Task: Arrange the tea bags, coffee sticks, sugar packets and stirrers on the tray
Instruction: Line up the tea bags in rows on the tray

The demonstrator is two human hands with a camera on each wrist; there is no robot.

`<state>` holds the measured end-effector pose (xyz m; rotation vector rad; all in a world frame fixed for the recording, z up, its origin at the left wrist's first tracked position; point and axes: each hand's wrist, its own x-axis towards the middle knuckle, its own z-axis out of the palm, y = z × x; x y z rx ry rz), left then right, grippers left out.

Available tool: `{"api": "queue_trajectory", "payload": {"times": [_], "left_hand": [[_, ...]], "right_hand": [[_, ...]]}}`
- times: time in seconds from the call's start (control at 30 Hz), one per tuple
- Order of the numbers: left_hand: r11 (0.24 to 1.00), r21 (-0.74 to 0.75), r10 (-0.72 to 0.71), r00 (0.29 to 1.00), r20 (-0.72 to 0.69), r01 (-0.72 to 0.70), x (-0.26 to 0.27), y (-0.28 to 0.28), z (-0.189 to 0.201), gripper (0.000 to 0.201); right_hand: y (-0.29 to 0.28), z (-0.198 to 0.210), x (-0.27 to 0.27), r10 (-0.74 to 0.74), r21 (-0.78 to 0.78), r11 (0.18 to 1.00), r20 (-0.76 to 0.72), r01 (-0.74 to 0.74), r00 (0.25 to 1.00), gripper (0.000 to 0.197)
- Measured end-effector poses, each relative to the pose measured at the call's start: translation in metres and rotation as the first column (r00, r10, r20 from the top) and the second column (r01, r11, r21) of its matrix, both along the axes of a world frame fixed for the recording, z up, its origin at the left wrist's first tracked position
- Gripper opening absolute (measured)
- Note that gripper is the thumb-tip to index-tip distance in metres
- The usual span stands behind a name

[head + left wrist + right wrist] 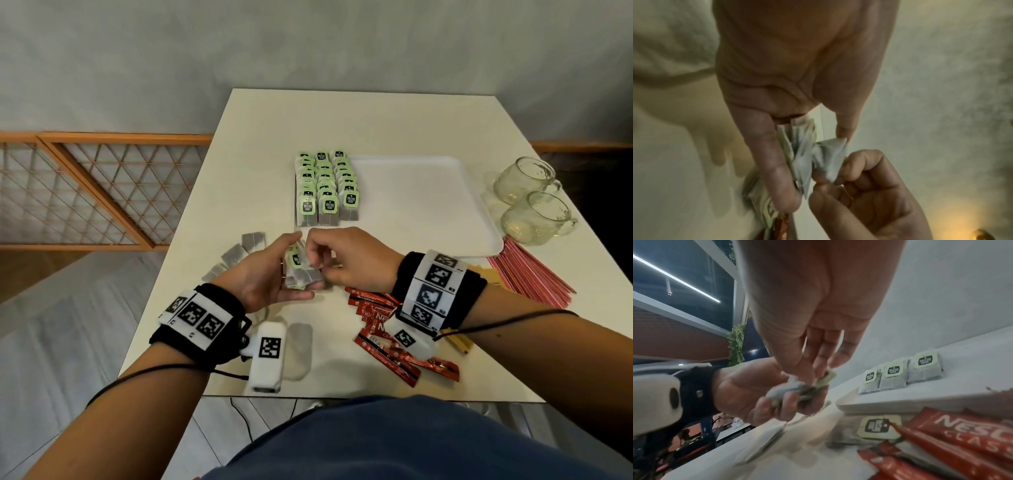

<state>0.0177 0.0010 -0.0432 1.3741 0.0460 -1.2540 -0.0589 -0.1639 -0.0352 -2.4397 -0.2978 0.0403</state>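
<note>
Both hands meet just above the near middle of the white worktop (376, 116). Left hand (270, 274) lies palm up, its grip clamped on a small bundle of tea bags (299, 270) with green tags. Right hand (346, 260) comes in from the right, thumb and fingers (857, 162) curled, its grip pinching one tea bag of that bundle at the top edge; the wrist views are blurred, and the exact number of bags held cannot be told. Tray (428, 205), white, lies flat beyond the hands; three neat rows of tea bags (325, 185) fill its left part, tags up, rest of the tray bare. Loose tea bags (239, 253) lie on the worktop left of the left hand. Red coffee sticks (387, 335) lie in a heap under the right wrist, one further tea bag (877, 426) just beside them. Pink stirrers (534, 274) fan out near the tray's near right corner, touching its edge. Yellowish sugar packets (489, 277) show partly beside the right wristband. Two glass mugs (534, 202) stand right of the tray.
</note>
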Motion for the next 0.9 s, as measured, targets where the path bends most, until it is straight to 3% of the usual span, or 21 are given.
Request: {"api": "queue_trajectory", "payload": {"times": [0.07,0.13,0.2,0.3,0.47,0.57,0.73,0.9], "left_hand": [[0.999,0.049,0.001,0.995,0.1,-0.006,0.001,0.002,-0.004,0.033],[0.997,0.064,0.025,0.991,0.132,-0.033,0.001,0.004,-0.007,0.018],[0.997,0.065,0.025,0.993,0.111,-0.032,0.0,0.005,-0.009,0.014],[0.994,0.108,-0.015,0.99,0.142,0.0,-0.001,0.007,-0.014,0.021],[0.971,0.225,-0.178,0.888,0.425,0.086,-0.01,0.001,-0.012,0.011],[0.957,0.261,-0.243,0.831,0.5,0.123,-0.017,-0.003,-0.011,0.009],[0.949,0.293,-0.254,0.833,0.491,0.117,-0.013,-0.001,-0.01,0.009],[0.958,0.285,-0.164,0.769,0.618,-0.026,0.004,0.006,-0.018,0.013]], "right_hand": [[-0.004,0.0,-0.001,0.009,0.092,0.996,-0.047,-0.004,0.999,0.025],[-0.012,-0.003,0.001,-0.074,0.125,0.989,-0.047,0.079,0.996,0.02],[-0.02,-0.008,0.005,-0.147,-0.003,0.989,-0.088,0.147,0.985,0.017],[-0.025,-0.017,0.01,-0.149,-0.296,0.951,-0.21,0.082,0.966,0.023],[-0.023,-0.017,0.011,-0.126,-0.387,0.922,-0.252,0.019,0.96,0.033],[-0.02,-0.019,0.013,-0.125,-0.454,0.891,-0.226,0.009,0.966,0.035],[-0.017,-0.023,0.016,-0.158,-0.433,0.901,-0.269,0.028,0.95,0.029],[-0.022,-0.019,0.014,-0.134,-0.301,0.952,-0.262,0.051,0.956,0.019]]}}
